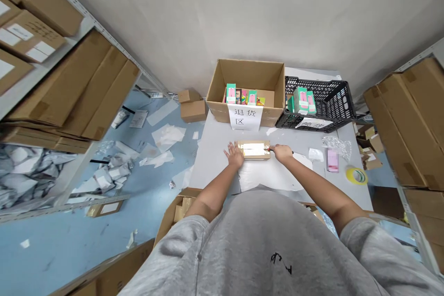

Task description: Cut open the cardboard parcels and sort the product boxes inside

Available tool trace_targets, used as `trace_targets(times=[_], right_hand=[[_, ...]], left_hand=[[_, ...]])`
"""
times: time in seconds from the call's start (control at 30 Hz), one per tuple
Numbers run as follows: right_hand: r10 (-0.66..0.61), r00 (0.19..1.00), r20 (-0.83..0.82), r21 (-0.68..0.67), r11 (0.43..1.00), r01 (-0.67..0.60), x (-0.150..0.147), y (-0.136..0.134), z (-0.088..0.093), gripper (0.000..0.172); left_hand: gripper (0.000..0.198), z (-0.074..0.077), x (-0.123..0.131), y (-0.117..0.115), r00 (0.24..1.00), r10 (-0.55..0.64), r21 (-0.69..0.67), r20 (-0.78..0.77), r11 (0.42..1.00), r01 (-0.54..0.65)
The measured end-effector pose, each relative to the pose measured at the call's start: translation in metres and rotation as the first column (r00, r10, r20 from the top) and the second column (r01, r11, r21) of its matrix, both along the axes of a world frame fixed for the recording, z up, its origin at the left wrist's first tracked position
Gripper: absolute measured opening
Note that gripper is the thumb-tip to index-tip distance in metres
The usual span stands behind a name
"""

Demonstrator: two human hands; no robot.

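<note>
A small brown cardboard box [254, 156] with a white label on top lies on the table, near its middle. My left hand [235, 155] is against the box's left end, fingers spread and pointing away from me. At the right end, my right hand [282, 153] is closed around a slim box cutter [272, 148], whose front end meets the top of the box by the label. Its blade is too small to make out. A white sheet or mailer [258, 177] lies under and in front of the box.
Behind stand an open carton [217, 110] and a black plastic crate [334, 122], both holding green-and-pink boxes. To the right lie a phone [332, 160], bubble wrap [342, 147] and a tape roll [356, 175]. Shelves with cartons [69, 83] flank the table; paper scraps [169, 136] litter the floor.
</note>
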State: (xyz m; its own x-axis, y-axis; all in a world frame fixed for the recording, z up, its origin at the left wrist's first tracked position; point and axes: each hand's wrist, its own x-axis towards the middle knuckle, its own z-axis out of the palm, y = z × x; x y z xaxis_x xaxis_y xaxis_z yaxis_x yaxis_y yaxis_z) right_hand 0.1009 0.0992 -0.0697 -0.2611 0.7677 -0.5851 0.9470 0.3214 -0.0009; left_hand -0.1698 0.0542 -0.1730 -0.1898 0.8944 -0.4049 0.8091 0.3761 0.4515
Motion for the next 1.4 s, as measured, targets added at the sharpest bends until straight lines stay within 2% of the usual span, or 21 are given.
trace_targets(times=[0.1,0.17,0.23,0.3,0.37,0.47,0.6,0.73,0.77,0.8,0.87,0.9,0.97,1.03,1.07,1.13,1.23,1.4], right_hand=[[-0.008,1.000,-0.003,0.006,1.000,0.008,-0.003,0.000,-0.001,0.060],[-0.011,1.000,0.001,0.008,1.000,0.011,-0.004,-0.001,-0.002,0.059],[-0.023,1.000,-0.003,0.005,1.000,0.023,-0.001,-0.002,-0.004,0.057],[-0.046,0.999,-0.013,0.003,0.999,0.046,0.004,-0.004,-0.005,0.057],[-0.068,0.998,-0.018,0.009,0.998,0.069,0.011,-0.008,-0.007,0.056],[-0.093,0.996,-0.007,0.023,0.995,0.093,0.019,-0.013,-0.010,0.057],[-0.125,0.992,-0.012,0.042,0.991,0.125,0.037,-0.017,-0.010,0.060],[-0.234,0.972,0.006,0.045,0.971,0.233,0.074,-0.018,-0.005,0.046],[-0.287,0.957,-0.038,0.077,0.954,0.289,0.083,-0.019,-0.004,0.044],[-0.354,0.930,-0.098,0.113,0.925,0.364,0.089,-0.020,-0.004,0.043],[-0.505,0.826,-0.250,0.071,0.841,0.536,0.090,-0.024,-0.007,0.040],[-0.584,0.744,-0.324,-0.007,0.788,0.616,0.084,-0.027,-0.010,0.039],[-0.729,0.521,-0.444,-0.230,0.655,0.720,0.065,-0.032,-0.020,0.036],[-0.813,0.304,-0.496,-0.412,0.529,0.742,0.041,-0.037,-0.031,0.032],[-0.833,0.236,-0.500,-0.468,0.490,0.735,0.030,-0.039,-0.037,0.030],[-0.849,0.168,-0.502,-0.528,0.454,0.717,0.012,-0.042,-0.047,0.024],[-0.860,0.124,-0.495,-0.564,0.427,0.707,-0.005,-0.043,-0.058,0.021],[-0.885,0.042,-0.463,-0.605,0.350,0.715,-0.025,-0.043,-0.068,0.015]], left_hand=[[0.091,0.009,0.015,0.017,0.967,-0.253,0.154,0.004,0.956,0.249],[0.092,0.011,0.026,0.028,0.898,-0.435,0.174,0.070,0.891,0.419],[0.105,0.010,0.035,0.036,0.846,-0.522,0.144,0.108,0.851,0.506],[0.123,0.005,0.039,0.038,0.836,-0.540,0.104,0.099,0.841,0.531],[0.129,0.001,0.041,0.035,0.841,-0.534,0.082,0.085,0.845,0.528],[0.129,-0.001,0.041,0.028,0.857,-0.504,0.072,0.109,0.864,0.499],[0.128,0.004,0.043,0.023,0.878,-0.466,0.058,0.112,0.885,0.462],[0.127,0.010,0.045,0.021,0.888,-0.453,0.064,0.076,0.891,0.449],[0.127,0.011,0.046,0.020,0.892,-0.446,0.064,0.070,0.895,0.442],[0.126,0.012,0.048,0.018,0.898,-0.437,0.063,0.056,0.899,0.434],[0.114,0.013,0.053,0.015,0.909,-0.415,0.060,-0.021,0.907,0.416],[0.104,0.013,0.057,0.013,0.911,-0.404,0.059,-0.083,0.911,0.409],[0.084,0.013,0.065,0.010,0.901,-0.376,0.055,-0.215,0.917,0.396],[0.076,0.013,0.070,0.007,0.885,-0.352,0.058,-0.306,0.921,0.386],[0.076,0.012,0.072,0.006,0.878,-0.345,0.061,-0.330,0.921,0.385],[0.076,0.011,0.073,0.006,0.871,-0.342,0.073,-0.352,0.918,0.389],[0.071,0.007,0.071,0.008,0.866,-0.349,0.087,-0.359,0.911,0.403],[0.066,0.000,0.069,0.011,0.865,-0.374,0.110,-0.336,0.896,0.430]])
